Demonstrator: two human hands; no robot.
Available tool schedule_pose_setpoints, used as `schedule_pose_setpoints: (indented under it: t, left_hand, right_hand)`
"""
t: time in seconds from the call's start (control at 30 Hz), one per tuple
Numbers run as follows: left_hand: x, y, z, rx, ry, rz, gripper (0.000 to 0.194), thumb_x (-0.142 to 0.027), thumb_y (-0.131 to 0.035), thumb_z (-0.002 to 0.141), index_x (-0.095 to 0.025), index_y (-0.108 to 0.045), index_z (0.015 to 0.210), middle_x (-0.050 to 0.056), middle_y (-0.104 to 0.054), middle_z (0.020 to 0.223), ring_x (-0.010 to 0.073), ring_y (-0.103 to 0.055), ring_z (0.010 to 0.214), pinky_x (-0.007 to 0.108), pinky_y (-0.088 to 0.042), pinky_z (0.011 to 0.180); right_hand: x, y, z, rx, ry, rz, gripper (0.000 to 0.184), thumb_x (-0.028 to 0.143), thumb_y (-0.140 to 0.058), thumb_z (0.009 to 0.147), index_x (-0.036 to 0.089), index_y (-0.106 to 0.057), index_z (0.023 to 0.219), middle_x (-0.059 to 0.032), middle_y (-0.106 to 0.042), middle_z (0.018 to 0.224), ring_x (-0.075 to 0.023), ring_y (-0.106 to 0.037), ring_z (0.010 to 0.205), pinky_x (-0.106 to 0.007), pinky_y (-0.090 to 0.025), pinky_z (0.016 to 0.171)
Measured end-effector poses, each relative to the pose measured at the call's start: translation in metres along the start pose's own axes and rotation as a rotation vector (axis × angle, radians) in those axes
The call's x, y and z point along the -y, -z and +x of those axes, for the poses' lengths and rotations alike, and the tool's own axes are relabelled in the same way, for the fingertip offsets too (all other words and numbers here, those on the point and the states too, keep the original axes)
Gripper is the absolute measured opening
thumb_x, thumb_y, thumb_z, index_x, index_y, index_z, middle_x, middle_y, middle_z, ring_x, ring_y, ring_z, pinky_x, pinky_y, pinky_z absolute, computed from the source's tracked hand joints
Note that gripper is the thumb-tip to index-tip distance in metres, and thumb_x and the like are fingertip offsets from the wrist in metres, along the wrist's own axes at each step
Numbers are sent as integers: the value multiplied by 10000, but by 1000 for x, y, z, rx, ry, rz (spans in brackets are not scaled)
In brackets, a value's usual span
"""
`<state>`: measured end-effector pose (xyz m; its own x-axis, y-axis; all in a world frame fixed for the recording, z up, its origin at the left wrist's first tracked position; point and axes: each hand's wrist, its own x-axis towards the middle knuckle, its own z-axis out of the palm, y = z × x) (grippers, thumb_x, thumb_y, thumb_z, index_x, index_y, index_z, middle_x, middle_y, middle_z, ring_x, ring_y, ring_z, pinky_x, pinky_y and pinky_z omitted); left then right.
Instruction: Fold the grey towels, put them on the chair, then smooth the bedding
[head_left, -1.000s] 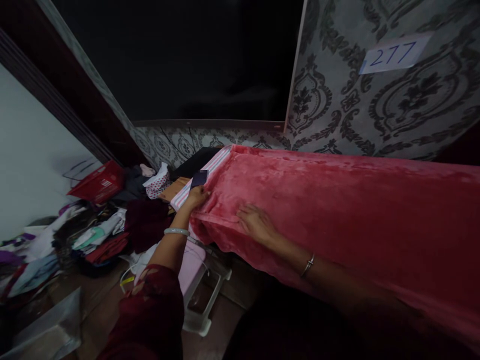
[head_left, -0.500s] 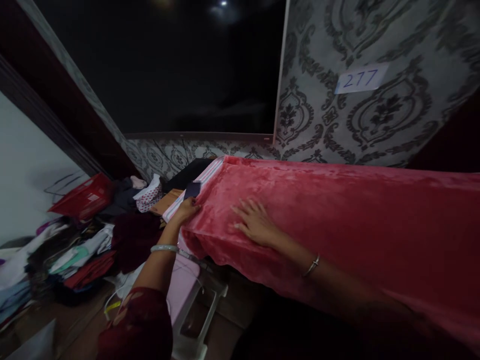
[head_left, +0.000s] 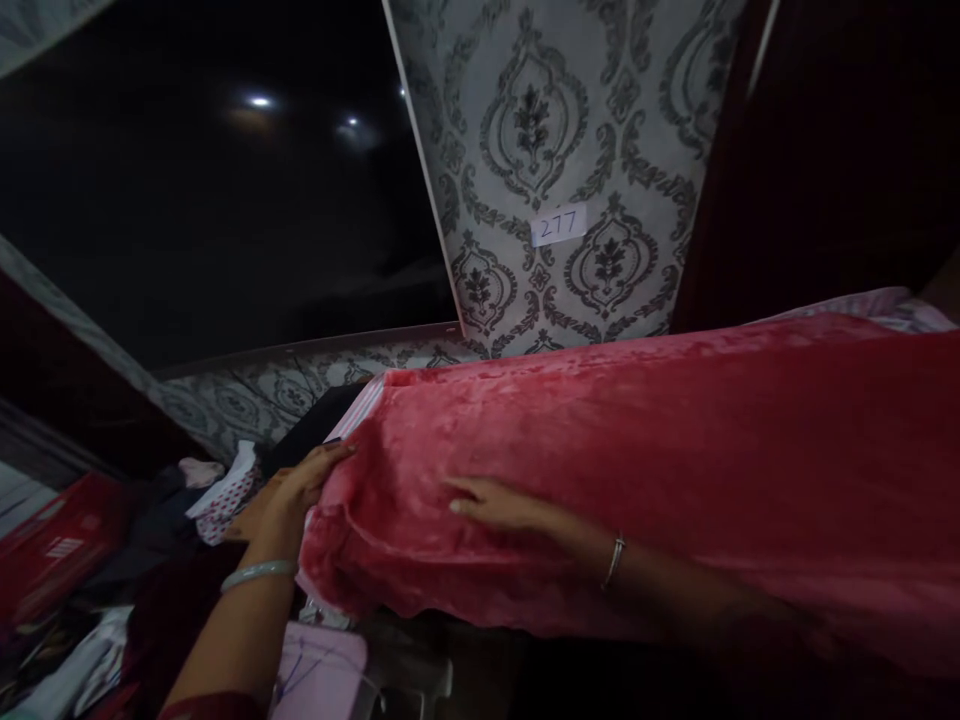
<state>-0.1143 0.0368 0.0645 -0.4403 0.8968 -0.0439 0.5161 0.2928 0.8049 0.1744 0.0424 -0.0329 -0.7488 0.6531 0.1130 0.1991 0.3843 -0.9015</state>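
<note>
A long red plush cloth (head_left: 600,440) lies stretched across a raised surface, its near side hanging down in folds. At its left end, my left hand (head_left: 319,468) has its fingers closed over the cloth's edge, where the plush is bunched. A strip of striped fabric (head_left: 360,408) shows from under the cloth there. My right hand (head_left: 491,502) rests on top of the plush, palm down, fingers extended with the thumb side toward me. Part of the left fingers is hidden by the fabric.
Behind stands a large dark television (head_left: 225,180) against patterned wallpaper, with a paper label (head_left: 559,225) marked 277. A red basket (head_left: 64,545) and piled clothes (head_left: 90,650) lie at left. A pink stool top (head_left: 319,670) is below the cloth.
The view has swung to the right. My left hand has drawn the cloth's left edge over, covering most of the dark patch seen before. My right hand's spread fingers have come closer together.
</note>
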Motion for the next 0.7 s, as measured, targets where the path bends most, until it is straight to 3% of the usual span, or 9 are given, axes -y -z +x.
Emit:
schedule_pose_setpoints:
  t: [0.07,0.13,0.2,0.3,0.4,0.47,0.57,0.7]
  left_hand:
    - [-36,-12,-2,146,-36,-86,271,-333,-648,786,-182,-692,1007,83,-755,956,251,-722,890,374,-600,803]
    - [-76,-35,-10,256,-180,22,198,-297,-617,779,-172,-678,919,64,-738,911,244,-707,871,365,-582,791]
    - [-111,-70,-26,275,-442,289,151,-231,-563,775,-163,-658,871,50,-716,893,238,-684,894,352,-557,808]
    - [-138,-136,-63,341,-560,383,154,-168,-579,741,-176,-664,869,44,-715,901,234,-668,906,329,-528,835]
    - [-133,-196,-102,513,-655,651,267,-188,-549,813,-166,-666,1051,117,-722,1058,260,-677,967,338,-518,837]
    - [-121,-221,-123,592,-648,746,347,-197,-538,834,-162,-645,1162,158,-709,1139,288,-673,1028,362,-514,862]
    - [-101,-231,-147,516,-665,759,504,-125,-471,839,-146,-551,1336,195,-677,1206,297,-661,1073,390,-504,898]
    - [-77,-223,-172,265,-783,706,707,-66,-420,828,-187,-346,1520,190,-634,1251,277,-644,1065,402,-492,894]
  right_hand:
    - [-4,25,0,-180,-143,336,537,430,-486,967,224,-472,1462,-128,-545,1437,-248,-580,1245,-460,-459,1056]
    - [-5,54,-5,-320,-252,649,497,400,-425,994,201,-445,1449,-156,-589,1367,-226,-664,1096,-435,-516,971]
    - [-6,82,-15,-438,-311,861,455,391,-394,1009,183,-445,1411,-166,-620,1298,-199,-700,960,-400,-532,921]
    - [-12,110,-35,-532,-361,991,394,419,-366,1017,188,-512,1302,-122,-693,1107,-194,-705,832,-405,-536,879]
    - [-27,116,-53,-513,-385,970,411,415,-302,1017,172,-609,1142,-98,-723,914,-214,-703,813,-435,-533,898]
    - [-39,112,-59,-497,-320,920,399,371,-320,993,155,-647,1067,-111,-730,897,-226,-705,871,-435,-526,936]
    - [-55,106,-59,-513,-164,823,314,323,-475,896,166,-654,1101,-103,-737,968,-239,-698,963,-431,-517,976]
    - [-65,110,-40,-656,-152,541,568,247,-587,747,182,-561,1310,-74,-717,1094,-246,-674,1043,-435,-519,986]
